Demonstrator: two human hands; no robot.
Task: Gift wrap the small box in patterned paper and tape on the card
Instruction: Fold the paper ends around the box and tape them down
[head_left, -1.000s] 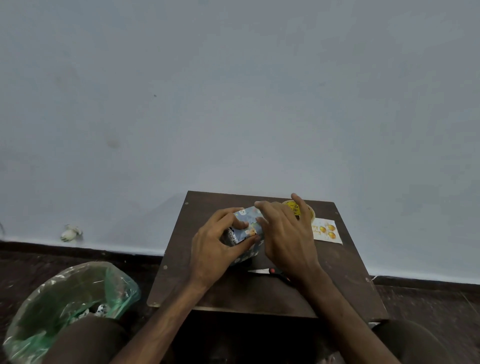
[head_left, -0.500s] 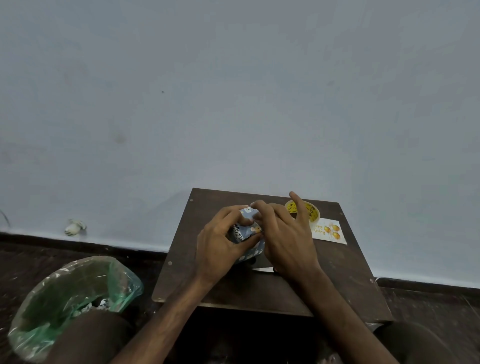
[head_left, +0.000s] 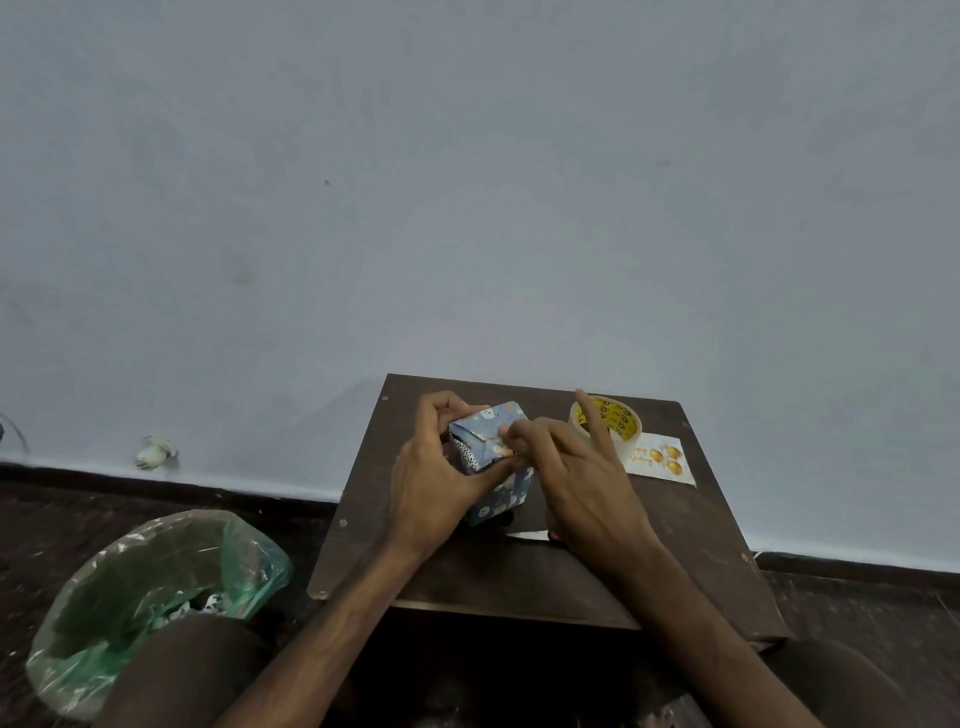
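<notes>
Pale blue-grey wall fills the upper view; dark floor below. Small dark wooden table (head_left: 519, 582) stands against the wall.

- Small box (head_left: 501, 501), mostly covered in blue patterned paper (head_left: 491, 423), is at table centre, tilted, one end turned up toward the camera. Whether its lower edge touches the table cannot be told.
- A black-and-white speckled patch shows at the 9 o'clock side of the folded end. Cannot tell whether it is the box itself or the paper's underside.
- Left hand (head_left: 431, 488) grips the box from 9 o'clock: fingers curl over the far side, thumb lies across the near face.
- Right hand (head_left: 576, 483) comes in from 3 o'clock. Bent fingertips (head_left: 511, 434) pinch the paper fold on the upturned end. Index finger sticks out straight toward 12 o'clock, crossing in front of the tape roll. Thumb is hidden.
- Clear tape roll (head_left: 621, 415) with yellow core lies at 2 o'clock from the box.
- Card (head_left: 662, 460) with gold balloons lies flat at 3 o'clock from the box, just beside the roll.
- Scissors blade tip (head_left: 530, 535) shows at 6 o'clock from the box; handles are under the right wrist.
- Bin with green liner (head_left: 156, 587) sits on the floor at 8 o'clock from the table, scraps inside.
</notes>
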